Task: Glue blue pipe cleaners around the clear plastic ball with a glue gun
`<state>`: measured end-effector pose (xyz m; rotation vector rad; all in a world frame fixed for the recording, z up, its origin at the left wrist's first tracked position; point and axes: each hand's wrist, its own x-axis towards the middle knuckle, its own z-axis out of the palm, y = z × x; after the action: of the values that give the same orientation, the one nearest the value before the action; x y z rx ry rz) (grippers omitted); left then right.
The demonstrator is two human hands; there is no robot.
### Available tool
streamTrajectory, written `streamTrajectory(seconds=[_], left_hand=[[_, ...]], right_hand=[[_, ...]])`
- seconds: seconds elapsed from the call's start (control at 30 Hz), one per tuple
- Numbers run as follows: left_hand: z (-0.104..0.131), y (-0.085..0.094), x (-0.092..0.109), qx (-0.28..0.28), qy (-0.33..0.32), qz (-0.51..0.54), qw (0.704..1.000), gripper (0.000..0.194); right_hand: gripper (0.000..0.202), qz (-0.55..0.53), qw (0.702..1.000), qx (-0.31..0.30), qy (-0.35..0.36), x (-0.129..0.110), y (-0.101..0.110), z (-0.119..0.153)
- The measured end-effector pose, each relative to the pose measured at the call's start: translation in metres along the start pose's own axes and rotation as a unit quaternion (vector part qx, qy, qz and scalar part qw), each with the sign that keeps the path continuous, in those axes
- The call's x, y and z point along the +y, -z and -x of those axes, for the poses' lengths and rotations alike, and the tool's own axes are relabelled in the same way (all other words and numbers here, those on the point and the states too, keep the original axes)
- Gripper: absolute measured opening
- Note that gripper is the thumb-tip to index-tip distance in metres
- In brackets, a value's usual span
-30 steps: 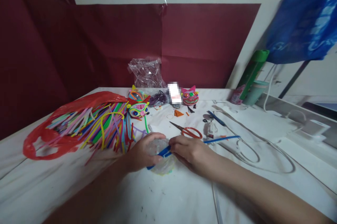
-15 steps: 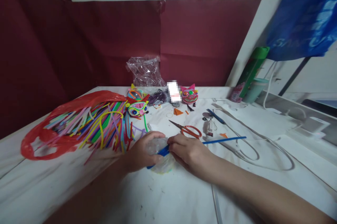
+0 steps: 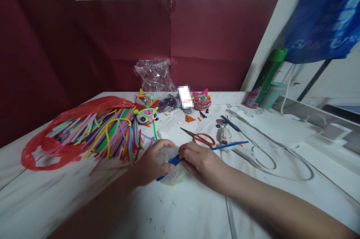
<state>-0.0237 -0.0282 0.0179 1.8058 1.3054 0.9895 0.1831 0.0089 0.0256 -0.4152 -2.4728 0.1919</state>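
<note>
Near the middle of the table, my left hand (image 3: 153,164) is wrapped round the left side of a clear plastic piece (image 3: 176,178) with a yellowish lower edge. Its thumb presses on blue strips (image 3: 174,160) lying across the plastic. My right hand (image 3: 198,158) pinches the blue strips at their right part, its fingertips close to my left thumb. A long blue end (image 3: 230,145) sticks out beyond my right hand toward the right. My fingers hide part of the plastic and the strips.
Orange-handled scissors (image 3: 204,139) lie just beyond my right hand. Colourful fuzzy sticks (image 3: 109,134) spill from a red bag (image 3: 53,160) on the left. Two decorated animal faces (image 3: 146,115) (image 3: 202,101) stand farther back. A white cable (image 3: 303,164) loops on the right.
The long blue end right of my right hand has drawn in toward the left and sticks out less. Both hands keep nearly the same place and hold.
</note>
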Motion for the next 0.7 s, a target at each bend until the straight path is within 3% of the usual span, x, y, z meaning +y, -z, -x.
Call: streamTrajectory(seconds=[0.23, 0.7], left_hand=[[0.0000, 0.0029, -0.0009, -0.015, 0.055, 0.004, 0.998, 0.051], [-0.0011, 0.0046, -0.0089, -0.023, 0.014, 0.009, 1.000, 0.049]], right_hand=[[0.010, -0.063, 0.996, -0.012, -0.064, 0.0031, 0.0059, -0.0027], [0.014, -0.150, 0.975, 0.016, -0.161, 0.0029, -0.0022, -0.0045]])
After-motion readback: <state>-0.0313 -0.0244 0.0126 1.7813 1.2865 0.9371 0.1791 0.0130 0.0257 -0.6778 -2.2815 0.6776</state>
